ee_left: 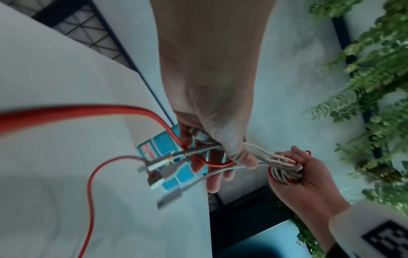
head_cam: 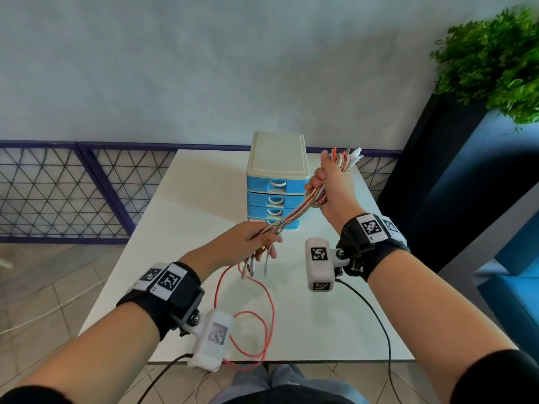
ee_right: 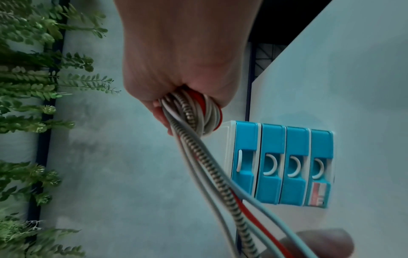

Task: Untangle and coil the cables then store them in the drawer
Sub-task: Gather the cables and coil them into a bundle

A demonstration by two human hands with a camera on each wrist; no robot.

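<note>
The cables [head_cam: 287, 221] run as one taut bundle between both hands, above the table [head_cam: 180, 199], seemingly kept stretched so each loop lies neatly. The right hand [head_cam: 331, 185] is fisted round the wound coil, plug ends poking out above it; below and nearer, the left hand [head_cam: 248, 243] pinches the strands, a red tail [head_cam: 269, 310] dangling beneath. Behind them stands the drawer unit [head_cam: 277, 182], drawers closed.

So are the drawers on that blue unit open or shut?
Shut: all four blue fronts on the drawer unit sit flush, and the cables are outside.
</note>
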